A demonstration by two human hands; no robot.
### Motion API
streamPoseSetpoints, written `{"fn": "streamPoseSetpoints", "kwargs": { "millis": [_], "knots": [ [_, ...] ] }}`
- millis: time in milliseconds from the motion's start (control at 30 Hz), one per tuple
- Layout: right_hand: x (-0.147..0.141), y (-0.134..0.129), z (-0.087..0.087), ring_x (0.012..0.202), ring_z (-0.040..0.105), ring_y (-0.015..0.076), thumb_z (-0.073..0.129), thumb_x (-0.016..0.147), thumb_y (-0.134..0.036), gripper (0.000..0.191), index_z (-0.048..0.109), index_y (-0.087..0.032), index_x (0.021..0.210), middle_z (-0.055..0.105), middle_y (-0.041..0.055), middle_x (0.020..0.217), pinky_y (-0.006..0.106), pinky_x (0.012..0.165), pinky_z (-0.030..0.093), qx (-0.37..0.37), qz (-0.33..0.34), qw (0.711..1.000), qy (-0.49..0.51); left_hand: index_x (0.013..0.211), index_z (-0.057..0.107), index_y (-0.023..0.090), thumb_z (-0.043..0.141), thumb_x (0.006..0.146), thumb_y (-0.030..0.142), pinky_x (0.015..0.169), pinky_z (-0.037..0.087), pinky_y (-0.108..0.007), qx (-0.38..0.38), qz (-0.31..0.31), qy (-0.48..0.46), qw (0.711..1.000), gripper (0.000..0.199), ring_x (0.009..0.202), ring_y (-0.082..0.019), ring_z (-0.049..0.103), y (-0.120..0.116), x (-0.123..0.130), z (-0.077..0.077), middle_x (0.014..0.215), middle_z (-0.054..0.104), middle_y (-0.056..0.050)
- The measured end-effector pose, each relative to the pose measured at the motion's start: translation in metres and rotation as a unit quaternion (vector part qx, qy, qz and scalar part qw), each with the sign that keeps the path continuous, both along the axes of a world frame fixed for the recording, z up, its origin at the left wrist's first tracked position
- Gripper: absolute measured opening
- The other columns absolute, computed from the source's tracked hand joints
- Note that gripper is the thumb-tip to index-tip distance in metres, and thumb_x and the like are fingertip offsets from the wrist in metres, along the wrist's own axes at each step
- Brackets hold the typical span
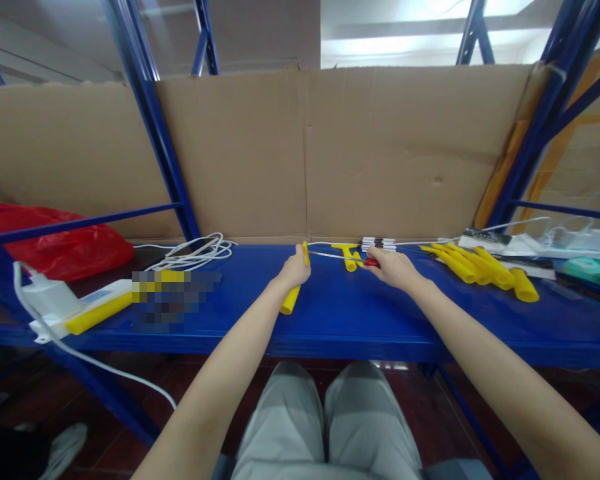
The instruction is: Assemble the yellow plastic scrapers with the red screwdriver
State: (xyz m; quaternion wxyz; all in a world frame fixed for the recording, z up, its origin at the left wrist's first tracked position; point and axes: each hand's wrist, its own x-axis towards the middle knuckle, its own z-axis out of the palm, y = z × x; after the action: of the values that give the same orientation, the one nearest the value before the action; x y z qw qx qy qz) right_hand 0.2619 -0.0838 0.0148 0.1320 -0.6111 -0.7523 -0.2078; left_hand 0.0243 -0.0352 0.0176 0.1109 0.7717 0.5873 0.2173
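Observation:
My left hand (pixel 295 268) is closed around a yellow plastic handle (pixel 290 301), whose lower end sticks out below the fingers; a small yellow part shows above the thumb. My right hand (pixel 393 268) grips what looks like a red-handled screwdriver (pixel 373 263). Its thin pale shaft points left and reaches the yellow piece at my left hand; the tip's exact contact is hidden. Between the hands, farther back, lies a T-shaped yellow handle (pixel 349 259), with another yellow piece (pixel 359 259) beside it. Just behind my right hand sits a stack of small black-and-white items (pixel 379 243).
Several yellow handles (pixel 480 267) lie at the right of the blue shelf (pixel 350 320). At left are a white power strip (pixel 107 293) with a plug, coiled white cable (pixel 205 253) and a red plastic bag (pixel 55 241). A cardboard panel (pixel 240 153) stands behind; blue posts flank it.

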Motion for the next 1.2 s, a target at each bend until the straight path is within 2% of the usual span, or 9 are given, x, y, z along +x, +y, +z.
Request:
{"fn": "streamPoseSetpoints", "kwargs": {
  "millis": [100, 200, 367, 500, 633, 767, 967, 1100, 1200],
  "knots": [
    [-0.0025, 0.0002, -0.0011, 0.079, 0.062, 0.0232, 0.044, 0.087, -0.041, 0.028, 0.053, -0.018, 0.099, 0.068, 0.0107, 0.089, 0.027, 0.058, 0.035, -0.035, -0.022, 0.999, 0.021, 0.112, 0.031, 0.013, 0.045, 0.085, 0.014, 0.072, 0.049, -0.034, 0.000, -0.003, 0.001, 1.000, 0.030, 0.085, -0.026, 0.066, -0.0014, 0.0007, 0.0007, 0.105, 0.062, -0.024],
    [-0.0029, 0.0011, -0.0015, 0.078, 0.062, 0.0212, 0.038, 0.091, -0.039, 0.028, 0.055, -0.017, 0.090, 0.067, 0.0115, 0.089, 0.027, 0.061, 0.036, -0.070, -0.006, 0.997, 0.033, 0.111, 0.031, 0.013, 0.044, 0.085, 0.013, 0.071, 0.049, -0.034, -0.003, -0.006, -0.001, 1.000, 0.029, 0.084, -0.025, 0.066, -0.0013, 0.0012, 0.0006, 0.103, 0.063, -0.023],
    [0.0001, 0.0031, -0.0014, 0.079, 0.061, 0.0200, 0.049, 0.086, -0.034, 0.016, 0.054, -0.019, 0.086, 0.066, 0.0092, 0.090, 0.026, 0.060, 0.035, -0.048, 0.002, 0.999, 0.022, 0.112, 0.031, 0.013, 0.044, 0.085, 0.013, 0.071, 0.049, -0.034, -0.005, -0.009, -0.005, 1.000, 0.030, 0.083, -0.025, 0.066, 0.0010, 0.0010, -0.0010, 0.103, 0.063, -0.023],
    [0.0018, 0.0027, -0.0018, 0.071, 0.061, 0.0197, 0.052, 0.082, -0.037, 0.017, 0.052, -0.021, 0.089, 0.067, 0.0051, 0.082, 0.026, 0.054, 0.032, -0.050, -0.010, 0.998, 0.038, 0.112, 0.032, 0.013, 0.045, 0.085, 0.015, 0.072, 0.049, -0.034, -0.003, -0.009, -0.004, 1.000, 0.030, 0.084, -0.026, 0.066, 0.0021, 0.0009, -0.0022, 0.104, 0.063, -0.023],
    [0.0014, 0.0026, -0.0019, 0.070, 0.061, 0.0193, 0.048, 0.084, -0.040, 0.022, 0.052, -0.020, 0.090, 0.067, 0.0065, 0.082, 0.025, 0.055, 0.033, -0.072, 0.015, 0.995, 0.066, 0.112, 0.032, 0.013, 0.046, 0.086, 0.017, 0.073, 0.049, -0.034, -0.003, 0.000, -0.004, 1.000, 0.030, 0.086, -0.026, 0.066, 0.0021, 0.0009, -0.0023, 0.104, 0.062, -0.023],
    [0.0014, 0.0055, -0.0024, 0.068, 0.059, 0.0170, 0.042, 0.088, -0.033, 0.020, 0.053, -0.019, 0.080, 0.066, 0.0072, 0.079, 0.025, 0.058, 0.036, -0.090, 0.065, 0.990, 0.082, 0.113, 0.030, 0.013, 0.046, 0.086, 0.017, 0.073, 0.049, -0.033, -0.005, 0.004, -0.005, 1.000, 0.032, 0.086, -0.025, 0.066, 0.0022, 0.0006, -0.0019, 0.103, 0.063, -0.023],
    [0.0042, 0.0061, -0.0033, 0.069, 0.059, 0.0179, 0.056, 0.080, -0.033, 0.014, 0.051, -0.020, 0.084, 0.066, 0.0055, 0.080, 0.024, 0.056, 0.035, -0.041, 0.042, 0.994, 0.087, 0.113, 0.031, 0.014, 0.048, 0.086, 0.018, 0.075, 0.048, -0.032, -0.007, 0.006, 0.009, 1.000, 0.033, 0.094, -0.026, 0.064, 0.0012, 0.0013, -0.0010, 0.109, 0.061, -0.022],
    [0.0049, 0.0058, -0.0049, 0.072, 0.060, 0.0187, 0.054, 0.081, -0.034, 0.020, 0.050, -0.018, 0.092, 0.066, 0.0075, 0.085, 0.025, 0.059, 0.038, -0.062, 0.063, 0.990, 0.113, 0.113, 0.031, 0.015, 0.047, 0.086, 0.018, 0.077, 0.047, -0.032, -0.001, 0.002, 0.015, 1.000, 0.032, 0.098, -0.027, 0.062, 0.0004, 0.0015, -0.0008, 0.109, 0.061, -0.022],
    [0.0038, 0.0074, -0.0055, 0.072, 0.059, 0.0182, 0.047, 0.085, -0.032, 0.016, 0.053, -0.017, 0.084, 0.065, 0.0094, 0.084, 0.026, 0.062, 0.039, -0.080, 0.072, 0.989, 0.103, 0.112, 0.032, 0.015, 0.047, 0.086, 0.018, 0.078, 0.046, -0.033, 0.003, 0.009, 0.016, 1.000, 0.031, 0.099, -0.027, 0.062, 0.0004, 0.0014, -0.0005, 0.110, 0.061, -0.023]
  ]
}}
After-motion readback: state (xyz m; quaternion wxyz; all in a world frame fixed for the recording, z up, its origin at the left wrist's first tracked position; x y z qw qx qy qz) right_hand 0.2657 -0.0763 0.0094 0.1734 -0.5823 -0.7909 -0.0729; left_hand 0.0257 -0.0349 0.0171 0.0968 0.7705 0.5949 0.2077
